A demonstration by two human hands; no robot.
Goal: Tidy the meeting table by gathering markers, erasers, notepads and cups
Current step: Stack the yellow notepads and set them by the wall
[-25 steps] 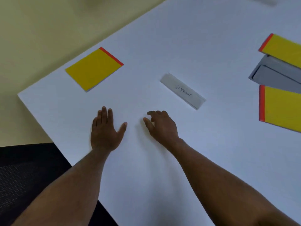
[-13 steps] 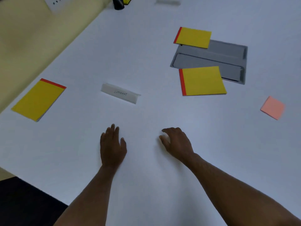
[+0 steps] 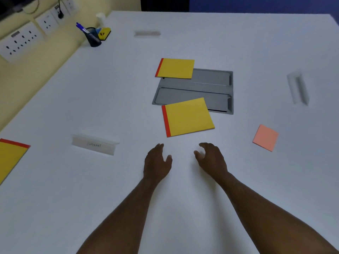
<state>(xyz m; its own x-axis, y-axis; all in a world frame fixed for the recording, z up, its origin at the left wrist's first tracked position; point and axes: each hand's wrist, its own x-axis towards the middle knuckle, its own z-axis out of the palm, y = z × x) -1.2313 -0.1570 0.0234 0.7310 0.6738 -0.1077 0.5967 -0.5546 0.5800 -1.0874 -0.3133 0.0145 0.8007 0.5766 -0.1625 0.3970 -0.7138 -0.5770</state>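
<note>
1. The left hand (image 3: 157,163) hovers over the table (image 3: 91,198) with fingers straight and together, holding nothing; the right hand (image 3: 211,160) has loosely curled fingers and is also empty.
2. Gathering seems only about to start. The near notepad (image 3: 188,117) lies just beyond both hands, its far corner overlapping the grey hatch (image 3: 211,88).
3. The next move likely calls for sliding or pinching that pad up by an edge, since it lies flat.
4. More notepads: one (image 3: 175,68) on the hatch's far corner, one (image 3: 9,158) at the left edge. A pink pad (image 3: 265,138) lies right.
5. A name card (image 3: 94,144) sits left. Far off, a pen cup (image 3: 92,38) and eraser (image 3: 104,33) stand beside each other. Nothing blocks the reach.
</note>
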